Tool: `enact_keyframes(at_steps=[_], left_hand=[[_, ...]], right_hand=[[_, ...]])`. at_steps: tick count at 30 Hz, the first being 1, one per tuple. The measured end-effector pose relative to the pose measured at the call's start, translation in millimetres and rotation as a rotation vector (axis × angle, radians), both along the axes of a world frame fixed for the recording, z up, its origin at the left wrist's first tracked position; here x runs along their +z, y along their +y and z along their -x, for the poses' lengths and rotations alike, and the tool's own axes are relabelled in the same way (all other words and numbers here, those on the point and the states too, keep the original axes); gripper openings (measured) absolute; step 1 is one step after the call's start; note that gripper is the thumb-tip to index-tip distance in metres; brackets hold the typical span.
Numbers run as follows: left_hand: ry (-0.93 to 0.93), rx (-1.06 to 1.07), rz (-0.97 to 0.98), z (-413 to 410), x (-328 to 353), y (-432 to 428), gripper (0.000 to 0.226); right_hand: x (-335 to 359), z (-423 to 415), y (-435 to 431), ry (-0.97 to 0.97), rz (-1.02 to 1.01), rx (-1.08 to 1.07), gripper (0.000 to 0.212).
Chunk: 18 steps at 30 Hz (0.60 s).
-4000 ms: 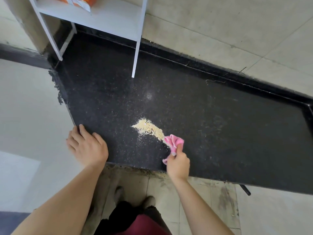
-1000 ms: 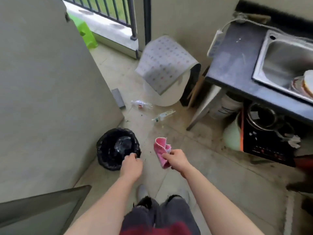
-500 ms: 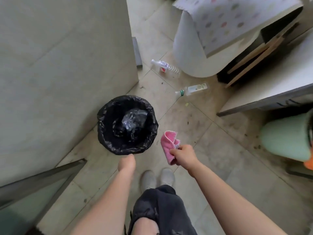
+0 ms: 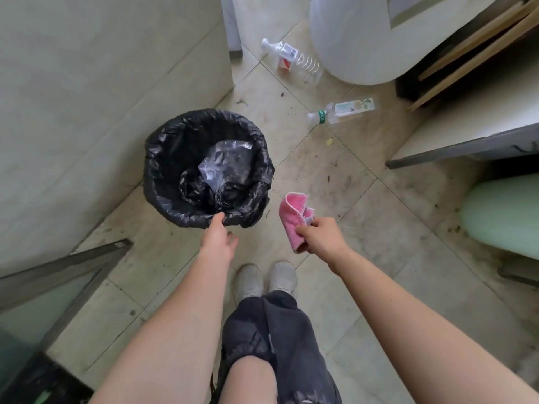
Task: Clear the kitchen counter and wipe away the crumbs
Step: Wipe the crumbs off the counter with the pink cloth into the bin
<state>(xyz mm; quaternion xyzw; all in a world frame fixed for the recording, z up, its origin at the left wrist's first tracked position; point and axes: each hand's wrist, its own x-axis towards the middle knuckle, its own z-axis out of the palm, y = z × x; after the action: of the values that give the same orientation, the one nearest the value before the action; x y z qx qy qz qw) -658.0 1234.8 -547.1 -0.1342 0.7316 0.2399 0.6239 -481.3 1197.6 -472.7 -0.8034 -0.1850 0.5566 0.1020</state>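
My right hand [image 4: 319, 237] pinches the pink cloth [image 4: 293, 218] at four o'clock of the bin [image 4: 208, 167], off its rim. My left hand [image 4: 218, 237], cupped, touches the rim at six; I cannot tell what it holds. Shaken here, crumbs would likely hit the floor [image 4: 344, 176].
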Motion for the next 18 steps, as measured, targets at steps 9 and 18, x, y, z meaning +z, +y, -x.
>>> enact_keyframes(at_steps=[9,18], left_hand=[[0.075,-0.272,-0.030,-25,143,-25,0.034],[0.064,-0.887,-0.291,-86,343,-69,0.018]], right_hand=[[135,-21,-20,0.022,-0.084,-0.159,0.026],[316,-77,-114,0.004,-0.213,-0.446,0.009]])
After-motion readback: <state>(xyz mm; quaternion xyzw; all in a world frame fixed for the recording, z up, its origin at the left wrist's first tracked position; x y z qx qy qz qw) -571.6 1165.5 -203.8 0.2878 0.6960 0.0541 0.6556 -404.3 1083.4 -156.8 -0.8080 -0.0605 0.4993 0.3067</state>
